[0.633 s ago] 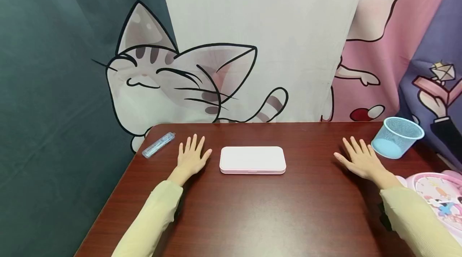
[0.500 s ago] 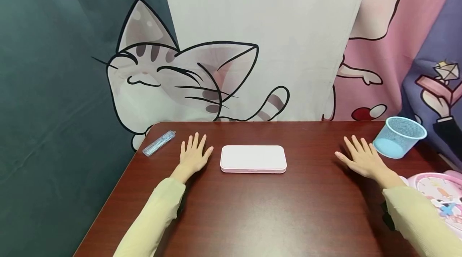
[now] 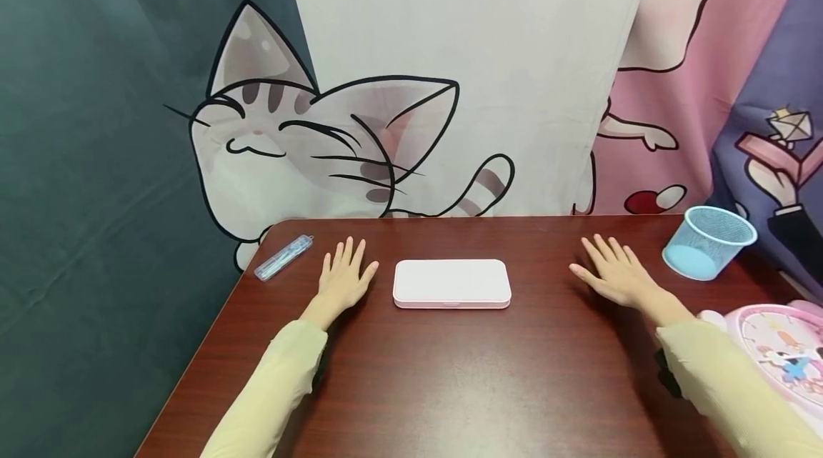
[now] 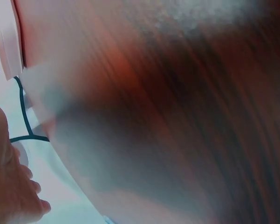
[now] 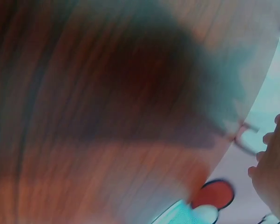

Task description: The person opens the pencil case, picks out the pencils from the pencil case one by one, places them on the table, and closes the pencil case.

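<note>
My left hand (image 3: 342,283) is spread with straight fingers over the brown table, between a slim pale-blue translucent case (image 3: 283,258) and a white flat box with a pink edge (image 3: 452,284). It holds nothing. On the other side, my right hand (image 3: 617,276) is also spread, palm down and holding nothing, to the left of a light-blue mesh cup (image 3: 709,242). The white box lies closed between the two hands, apart from both. In the left wrist view, the edge of the white box (image 4: 8,37) shows at the upper left, with part of the left hand (image 4: 11,172) below.
A pink round clock (image 3: 781,351) with a cartoon face lies at the right, partly behind the right sleeve. The brown table (image 3: 489,386) ends at the back against a curtain (image 3: 482,29) printed with a cat.
My right hand has moved left, away from the mesh cup and toward the white box. The left hand has stayed almost in place.
</note>
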The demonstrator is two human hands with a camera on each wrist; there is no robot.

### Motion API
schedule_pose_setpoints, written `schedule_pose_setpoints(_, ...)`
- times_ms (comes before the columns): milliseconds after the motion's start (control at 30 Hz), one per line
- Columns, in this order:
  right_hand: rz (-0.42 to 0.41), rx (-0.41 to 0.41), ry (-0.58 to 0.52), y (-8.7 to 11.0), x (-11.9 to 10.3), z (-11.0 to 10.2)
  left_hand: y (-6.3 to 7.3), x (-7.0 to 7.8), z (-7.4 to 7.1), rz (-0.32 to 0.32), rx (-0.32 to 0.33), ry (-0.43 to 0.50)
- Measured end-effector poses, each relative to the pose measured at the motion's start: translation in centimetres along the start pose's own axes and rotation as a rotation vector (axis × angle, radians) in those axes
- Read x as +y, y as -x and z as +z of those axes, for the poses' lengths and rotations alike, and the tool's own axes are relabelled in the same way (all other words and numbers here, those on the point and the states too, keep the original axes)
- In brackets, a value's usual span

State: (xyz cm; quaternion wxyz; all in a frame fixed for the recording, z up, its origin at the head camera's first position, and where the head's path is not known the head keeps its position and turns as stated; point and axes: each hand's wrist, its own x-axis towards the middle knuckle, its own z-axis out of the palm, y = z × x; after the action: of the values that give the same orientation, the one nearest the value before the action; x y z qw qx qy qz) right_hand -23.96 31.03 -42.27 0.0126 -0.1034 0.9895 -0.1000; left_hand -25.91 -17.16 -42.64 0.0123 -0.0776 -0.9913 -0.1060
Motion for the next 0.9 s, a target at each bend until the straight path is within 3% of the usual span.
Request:
schedule_pose_setpoints(433,-0.255,0.011,0.014,-2.7,-9.6,2.6,-0.4,3.1,1.4,0.134,-0.045,0.070)
schedule_pose_setpoints(700,-0.389,-0.029,0.043,-3.9,-15.1,3.9,-0.5,5.2,1.4,0.296,-0.188,0.101)
schedule_pose_setpoints(900,-0.501,-0.044,0.132,-4.5,-17.8,4.4,-0.9,5.6,0.8,0.349,-0.262,0.053)
